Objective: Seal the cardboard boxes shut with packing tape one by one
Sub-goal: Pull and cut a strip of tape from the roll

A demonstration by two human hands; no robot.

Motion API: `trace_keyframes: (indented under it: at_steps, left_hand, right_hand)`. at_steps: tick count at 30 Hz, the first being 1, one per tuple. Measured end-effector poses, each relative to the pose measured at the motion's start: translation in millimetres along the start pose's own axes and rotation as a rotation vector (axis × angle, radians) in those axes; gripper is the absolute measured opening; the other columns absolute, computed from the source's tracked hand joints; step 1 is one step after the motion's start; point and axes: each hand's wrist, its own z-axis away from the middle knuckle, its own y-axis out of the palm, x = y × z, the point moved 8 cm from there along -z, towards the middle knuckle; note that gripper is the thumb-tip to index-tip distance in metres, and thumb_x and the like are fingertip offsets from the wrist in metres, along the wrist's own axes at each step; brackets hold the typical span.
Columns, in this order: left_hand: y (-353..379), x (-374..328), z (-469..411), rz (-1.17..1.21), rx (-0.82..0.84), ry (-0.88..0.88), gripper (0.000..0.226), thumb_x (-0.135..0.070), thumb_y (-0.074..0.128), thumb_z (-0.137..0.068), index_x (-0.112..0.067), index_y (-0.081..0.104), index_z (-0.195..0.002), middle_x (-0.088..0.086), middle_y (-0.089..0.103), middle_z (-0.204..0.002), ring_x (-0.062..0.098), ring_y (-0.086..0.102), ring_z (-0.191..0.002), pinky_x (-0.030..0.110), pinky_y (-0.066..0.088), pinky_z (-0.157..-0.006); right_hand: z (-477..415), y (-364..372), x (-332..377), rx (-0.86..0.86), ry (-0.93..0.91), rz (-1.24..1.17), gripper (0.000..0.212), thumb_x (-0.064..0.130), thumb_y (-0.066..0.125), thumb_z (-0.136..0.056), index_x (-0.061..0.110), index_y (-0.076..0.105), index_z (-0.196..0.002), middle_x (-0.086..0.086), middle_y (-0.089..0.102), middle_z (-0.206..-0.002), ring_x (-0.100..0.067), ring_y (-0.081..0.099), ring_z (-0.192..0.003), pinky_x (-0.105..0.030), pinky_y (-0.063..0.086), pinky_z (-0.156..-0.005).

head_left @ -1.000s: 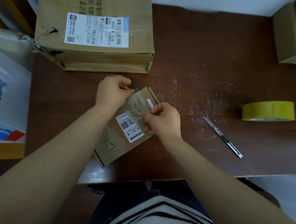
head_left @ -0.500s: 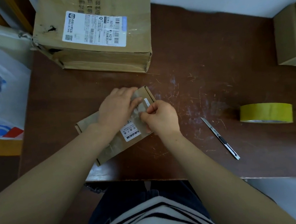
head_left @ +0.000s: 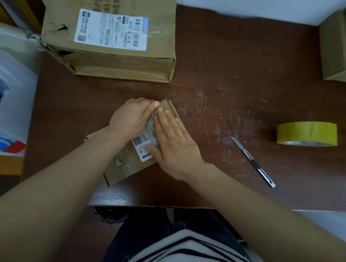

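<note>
We note the table, with a big box far left. The small box lies flat near the near edge. Left hand rests flat on its far end, fingers straight. Right hand presses its top, fingers straight, gripping nothing. Tape roll and knife lie to the right.

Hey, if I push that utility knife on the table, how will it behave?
The utility knife lies flat and slim on the table, so it would probably slide, not roll. It looks light and stiff. Its blade seems extended, so grip the handle.
</note>
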Motion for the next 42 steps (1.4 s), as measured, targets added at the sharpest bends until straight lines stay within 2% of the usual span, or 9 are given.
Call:
trace_keyframes:
  at_steps: [3, 8, 12, 15, 18, 22, 28, 31, 42]
  left_hand:
    - [1, -3, 3, -0.068, -0.038, 0.034, 0.038, -0.031, 0.037, -0.102, -0.011, 0.060, -0.125, 0.011, 0.062, -0.120, 0.028, 0.052, -0.112, 0.038, 0.041, -0.089]
    - [0, -4, 3, -0.092, -0.057, 0.018, 0.039, -0.032, 0.037, -0.102, -0.010, 0.061, -0.123, 0.012, 0.063, -0.119, 0.029, 0.052, -0.111, 0.038, 0.039, -0.088]
    - [-2, -13, 3, -0.290, -0.158, -0.078, 0.041, -0.031, 0.033, -0.102, -0.007, 0.062, -0.118, 0.014, 0.061, -0.120, 0.033, 0.052, -0.109, 0.041, 0.037, -0.090]
    - [4, -34, -1, -0.285, -0.243, -0.134, 0.047, -0.037, 0.031, -0.102, -0.009, 0.050, -0.134, 0.016, 0.058, -0.125, 0.035, 0.053, -0.111, 0.044, 0.039, -0.090]
    - [26, -40, -5, -0.328, -0.214, -0.109, 0.050, -0.043, 0.026, -0.102, -0.011, 0.051, -0.132, 0.016, 0.059, -0.120, 0.034, 0.053, -0.109, 0.042, 0.037, -0.088]
    - [24, -36, -8, -0.337, -0.247, -0.127, 0.054, -0.043, 0.021, -0.100, -0.010, 0.060, -0.117, 0.016, 0.062, -0.107, 0.034, 0.054, -0.100, 0.043, 0.037, -0.082]
    - [21, -29, 5, -0.378, -0.265, -0.209, 0.061, -0.049, 0.023, -0.098, -0.006, 0.052, -0.129, 0.019, 0.059, -0.116, 0.036, 0.054, -0.105, 0.044, 0.038, -0.086]
    - [23, -27, 1, -0.419, -0.205, -0.258, 0.055, -0.045, 0.023, -0.100, -0.005, 0.057, -0.113, 0.019, 0.058, -0.112, 0.036, 0.052, -0.103, 0.044, 0.035, -0.086]
    - [12, -21, -2, -0.401, -0.239, -0.235, 0.052, -0.040, 0.030, -0.103, 0.002, 0.061, -0.103, 0.023, 0.061, -0.104, 0.039, 0.055, -0.097, 0.046, 0.038, -0.080]
  right_hand:
    - [1, 17, -7, 0.060, -0.031, 0.088, 0.070, 0.052, 0.010, -0.099, 0.007, -0.016, -0.145, -0.007, -0.027, -0.152, -0.018, -0.027, -0.141, -0.032, -0.019, -0.116]
    - [34, 10, -10, -0.066, -0.147, 0.059, 0.059, 0.039, 0.027, -0.100, 0.005, 0.022, -0.148, -0.012, 0.018, -0.157, -0.022, 0.009, -0.145, -0.037, 0.003, -0.119]
    - [34, -5, -27, -0.192, -0.071, -0.370, 0.054, 0.020, 0.054, -0.095, 0.001, 0.039, -0.143, -0.013, 0.033, -0.152, -0.024, 0.017, -0.146, -0.035, -0.004, -0.120]
    - [31, 4, -48, -0.146, 0.195, -0.619, 0.072, 0.027, 0.055, -0.096, 0.001, 0.015, -0.150, -0.012, 0.012, -0.159, -0.020, 0.004, -0.148, -0.035, 0.000, -0.120]
    - [31, 24, -49, 0.017, 0.211, -0.740, 0.081, 0.032, 0.052, -0.097, 0.007, -0.002, -0.152, -0.005, 0.002, -0.161, -0.014, 0.000, -0.147, -0.030, 0.006, -0.119]
    - [26, 25, -53, -0.001, 0.195, -0.707, 0.078, 0.034, 0.051, -0.097, 0.007, 0.002, -0.151, -0.008, 0.010, -0.160, -0.018, 0.005, -0.147, -0.027, -0.006, -0.116]
    - [29, 27, -55, -0.019, 0.158, -0.694, 0.079, 0.038, 0.050, -0.097, 0.013, 0.000, -0.152, -0.002, 0.010, -0.160, -0.014, 0.003, -0.147, -0.013, -0.015, -0.108]
    - [25, 31, -58, -0.006, 0.175, -0.715, 0.077, 0.037, 0.050, -0.097, 0.014, 0.002, -0.152, 0.000, 0.010, -0.160, -0.014, 0.003, -0.147, -0.017, -0.013, -0.110]
    - [28, 28, -56, -0.007, 0.149, -0.696, 0.077, 0.039, 0.048, -0.097, 0.016, 0.001, -0.152, 0.002, 0.010, -0.160, -0.012, 0.001, -0.147, -0.024, -0.010, -0.115]
